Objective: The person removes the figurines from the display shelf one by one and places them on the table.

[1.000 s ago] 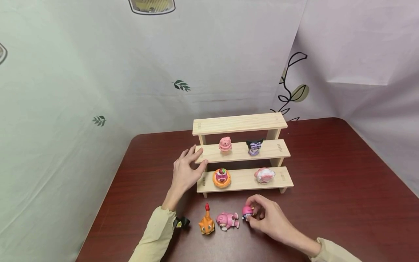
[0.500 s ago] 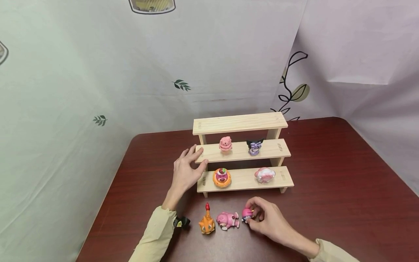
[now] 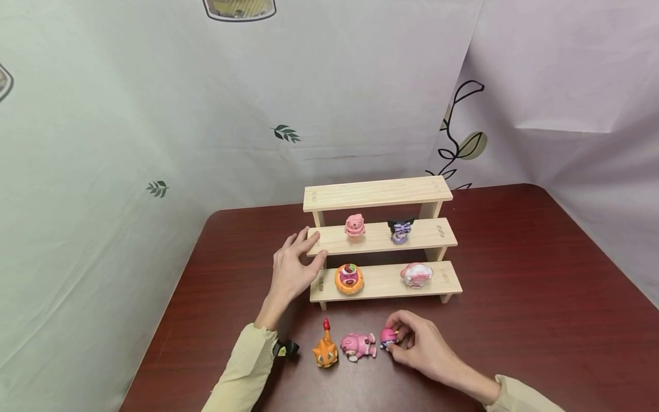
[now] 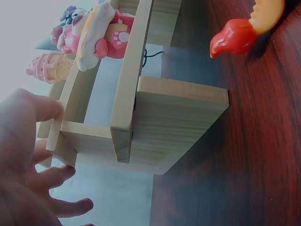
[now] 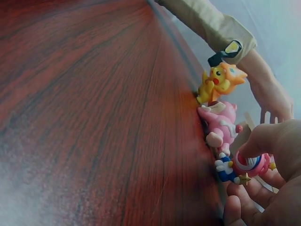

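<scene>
On the dark red desk (image 3: 515, 286), taking twelve o'clock as straight away from the person in the head view, a three-tiered wooden shelf (image 3: 378, 193) stood at twelve from the right-hand end of a row of figures. The left hand (image 3: 292, 269) rested at the shelf's nine o'clock end, fingers spread and touching the middle board. The right hand (image 3: 426, 348) was nearer the row, its thumb and forefinger pinched together on the last figure. At the row's nine o'clock end stood the orange figure (image 3: 325, 353), tail toward twelve. Next came the pink bear (image 3: 358, 347), its long axis running nine to three, head at nine. Smallest was the pink-capped figurine (image 3: 388, 336), held at nine o'clock from the palm, just beside the bear's feet; its cap pointed roughly to one, its blue end to seven. Whether it touched the desk, I could not tell.
</scene>
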Demonstrator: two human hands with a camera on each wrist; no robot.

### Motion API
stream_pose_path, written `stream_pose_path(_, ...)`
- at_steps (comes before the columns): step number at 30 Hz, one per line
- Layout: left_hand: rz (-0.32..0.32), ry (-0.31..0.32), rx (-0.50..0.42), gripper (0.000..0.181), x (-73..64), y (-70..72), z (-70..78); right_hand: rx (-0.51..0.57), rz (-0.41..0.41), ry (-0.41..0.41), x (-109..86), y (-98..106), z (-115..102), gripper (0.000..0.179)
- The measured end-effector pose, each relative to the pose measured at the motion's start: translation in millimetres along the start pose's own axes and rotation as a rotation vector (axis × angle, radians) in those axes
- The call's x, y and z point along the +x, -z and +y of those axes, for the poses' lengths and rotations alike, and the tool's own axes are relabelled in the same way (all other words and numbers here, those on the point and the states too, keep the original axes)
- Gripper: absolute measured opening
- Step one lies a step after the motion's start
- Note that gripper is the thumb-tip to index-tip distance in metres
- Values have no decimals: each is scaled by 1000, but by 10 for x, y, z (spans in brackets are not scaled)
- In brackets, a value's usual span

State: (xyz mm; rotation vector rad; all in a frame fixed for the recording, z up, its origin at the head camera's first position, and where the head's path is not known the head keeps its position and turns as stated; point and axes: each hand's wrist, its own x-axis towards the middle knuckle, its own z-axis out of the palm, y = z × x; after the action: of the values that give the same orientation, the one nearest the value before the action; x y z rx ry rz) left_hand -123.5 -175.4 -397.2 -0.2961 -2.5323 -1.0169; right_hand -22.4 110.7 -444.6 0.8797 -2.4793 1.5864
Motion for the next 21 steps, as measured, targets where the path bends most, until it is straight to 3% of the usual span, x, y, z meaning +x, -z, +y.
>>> stream_pose_path(21,3,-1,0,46,-6,3,8,-16,-25,24,-7,-13,20,38)
